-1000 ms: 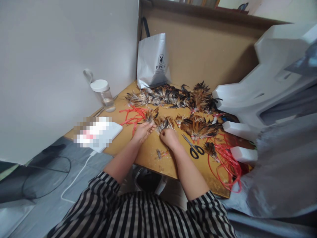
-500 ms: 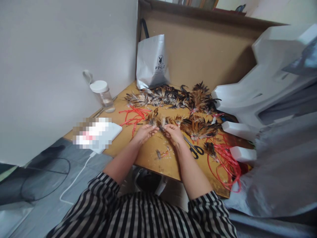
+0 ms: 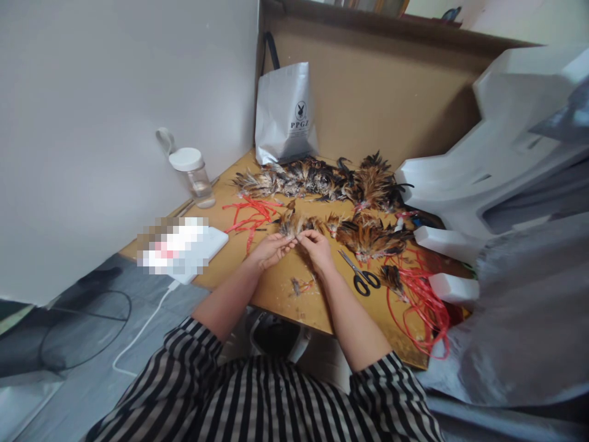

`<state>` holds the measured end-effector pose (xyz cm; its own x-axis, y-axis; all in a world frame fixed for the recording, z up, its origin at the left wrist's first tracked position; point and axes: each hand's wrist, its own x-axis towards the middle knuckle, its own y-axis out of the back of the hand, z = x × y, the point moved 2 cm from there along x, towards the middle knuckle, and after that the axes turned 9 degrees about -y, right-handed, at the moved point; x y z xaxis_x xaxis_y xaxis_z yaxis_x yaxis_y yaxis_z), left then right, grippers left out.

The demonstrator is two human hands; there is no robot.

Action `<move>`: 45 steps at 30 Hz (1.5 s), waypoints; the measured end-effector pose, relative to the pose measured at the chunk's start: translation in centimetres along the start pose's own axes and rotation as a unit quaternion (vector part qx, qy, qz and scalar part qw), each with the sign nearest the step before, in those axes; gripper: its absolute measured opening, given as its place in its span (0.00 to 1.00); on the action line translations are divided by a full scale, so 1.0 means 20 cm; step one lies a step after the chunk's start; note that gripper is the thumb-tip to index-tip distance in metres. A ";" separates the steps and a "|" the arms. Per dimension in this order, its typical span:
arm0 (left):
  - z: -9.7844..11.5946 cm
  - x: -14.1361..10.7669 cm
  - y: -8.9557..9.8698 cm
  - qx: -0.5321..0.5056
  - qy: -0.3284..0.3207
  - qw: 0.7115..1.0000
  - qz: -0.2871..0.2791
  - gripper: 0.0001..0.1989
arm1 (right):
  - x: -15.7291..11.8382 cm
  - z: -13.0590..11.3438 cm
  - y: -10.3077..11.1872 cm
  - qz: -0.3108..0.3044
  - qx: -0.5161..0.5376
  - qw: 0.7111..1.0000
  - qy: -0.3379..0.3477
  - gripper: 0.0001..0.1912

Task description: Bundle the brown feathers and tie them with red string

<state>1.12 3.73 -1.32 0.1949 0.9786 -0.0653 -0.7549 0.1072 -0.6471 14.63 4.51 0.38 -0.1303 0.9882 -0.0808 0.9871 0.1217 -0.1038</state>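
Observation:
My left hand (image 3: 275, 248) is closed in a pinch around the base of a small bunch of brown feathers (image 3: 289, 224), whose tips point away from me. Thumb and fingertips of my right hand (image 3: 317, 247) are pressed together at the same base, touching the left fingertips; the exact spot they grip is partly hidden. Just right of the right wrist lie scissors (image 3: 360, 274) with black handles. Feather scraps with a bit of red strip (image 3: 301, 285) lie on the table below my hands. Bundles of brown and black feathers (image 3: 368, 238) rest beyond the scissors.
A long row of feather bundles (image 3: 317, 178) lies at the back, before a silver bag (image 3: 285, 116). Red plastic strips (image 3: 251, 215) lie left, with a tangle of red strips (image 3: 421, 301) right. A lidded bottle (image 3: 196, 178), a white cabled device (image 3: 214, 245) and white foam (image 3: 442, 184) stand around.
My right hand has moved slightly left, so its fingertips now meet the left hand's at the feathers' base. Before, a small gap lay between the hands. The view has shifted a little.

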 end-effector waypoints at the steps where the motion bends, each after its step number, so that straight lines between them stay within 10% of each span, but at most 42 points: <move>1: 0.00 0.00 0.00 0.001 -0.001 1.000 0.004 0.03 | 0.00 0.00 0.00 -0.009 0.015 1.000 -0.020 0.13; 9: 0.00 0.00 0.00 0.007 0.001 1.000 -0.015 0.04 | 0.01 0.01 0.01 -0.097 0.110 0.985 -0.094 0.15; 45: -0.01 -0.02 -0.01 0.186 -0.025 0.982 -0.031 0.12 | -0.02 -0.07 0.04 0.032 0.034 0.999 0.019 0.12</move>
<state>1.44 3.33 -1.35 0.2231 0.9747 0.0093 -0.9208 0.2139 -0.3260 15.56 4.34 1.68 -0.0622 0.9967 -0.0513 0.9845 0.0529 -0.1671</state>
